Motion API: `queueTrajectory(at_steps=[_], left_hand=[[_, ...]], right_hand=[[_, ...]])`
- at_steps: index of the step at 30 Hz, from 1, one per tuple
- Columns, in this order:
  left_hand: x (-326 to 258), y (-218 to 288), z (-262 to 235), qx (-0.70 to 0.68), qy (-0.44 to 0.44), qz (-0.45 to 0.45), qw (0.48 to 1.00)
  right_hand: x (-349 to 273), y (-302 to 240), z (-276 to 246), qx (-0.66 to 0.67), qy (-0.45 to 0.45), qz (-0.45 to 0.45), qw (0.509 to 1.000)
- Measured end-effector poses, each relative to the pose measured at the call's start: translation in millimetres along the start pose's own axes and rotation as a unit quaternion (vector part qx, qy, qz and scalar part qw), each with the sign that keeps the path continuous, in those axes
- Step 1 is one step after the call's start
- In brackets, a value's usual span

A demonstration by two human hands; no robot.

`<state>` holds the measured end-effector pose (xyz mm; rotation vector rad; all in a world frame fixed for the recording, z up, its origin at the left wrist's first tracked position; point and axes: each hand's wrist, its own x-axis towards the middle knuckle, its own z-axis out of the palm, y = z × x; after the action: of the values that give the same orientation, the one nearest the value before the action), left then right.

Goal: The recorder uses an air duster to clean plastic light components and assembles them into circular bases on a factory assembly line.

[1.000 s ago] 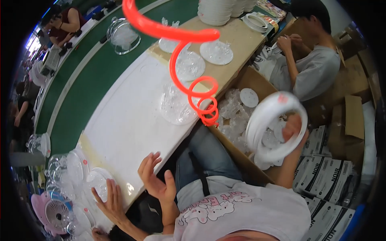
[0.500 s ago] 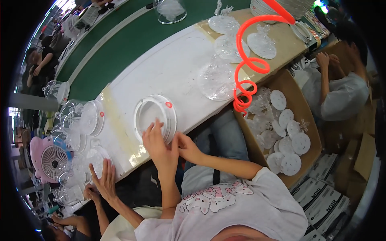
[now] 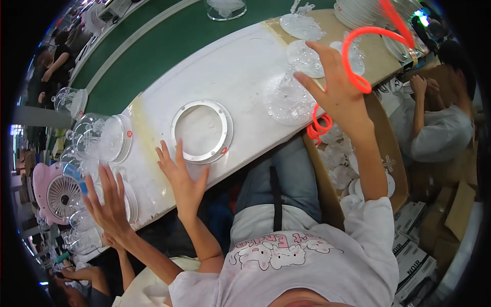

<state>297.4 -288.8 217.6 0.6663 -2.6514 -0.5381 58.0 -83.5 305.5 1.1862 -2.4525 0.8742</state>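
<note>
Two hands of yours are out over the white surface [image 3: 230, 66], and neither one seems to hold a thing. The white ring [image 3: 225, 125] lies flat on the surface. Your left hand [image 3: 186, 184] is at the near left side of the ring, with fingers and thumb spread wide. One fingertip is right by the rim, but I cannot tell if it touches. Your right hand [image 3: 335, 84] hangs well to the right of the ring, fingers and thumb spread apart. It is nearest to the clear bumpy disc [image 3: 289, 100], which lies to the right of the ring, with more clear discs [image 3: 306, 59] behind it. The red curly hose [image 3: 347, 59] crosses close by that hand.

To the left of the ring are clear domes [image 3: 107, 138], and one more hand [image 3: 107, 202], likely a co-worker's, is spread near them. Down to the right of the ring is a brown box [image 3: 395, 140] with clear bits inside.

It looks like the ring is set down and your hands are between grips. Taking a disc would call for a soft pinch at its edge, clear of the hose.
</note>
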Motion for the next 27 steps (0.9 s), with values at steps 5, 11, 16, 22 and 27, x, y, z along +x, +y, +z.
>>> queueTrajectory(at_steps=[5,11,16,22,27], left_hand=[[8.4,-3.2,26.8,-0.027,0.035,-0.081,0.996],[18.6,-11.7,25.1,-0.065,0.002,-0.070,0.995],[25.7,-15.9,21.7,-0.097,-0.017,-0.017,0.995],[24.6,-5.1,25.6,-0.159,0.016,-0.030,0.987],[32.4,-11.5,31.4,-0.215,-0.020,0.000,0.976]], right_hand=[[8.1,28.1,16.1,-0.120,-0.062,-0.111,0.985],[51.4,33.2,27.2,-0.041,-0.202,-0.163,0.965],[73.5,27.1,57.6,0.076,-0.177,-0.149,0.970],[79.3,26.2,77.3,0.126,-0.205,-0.082,0.967],[89.9,-14.0,49.3,0.263,-0.175,-0.056,0.947]])
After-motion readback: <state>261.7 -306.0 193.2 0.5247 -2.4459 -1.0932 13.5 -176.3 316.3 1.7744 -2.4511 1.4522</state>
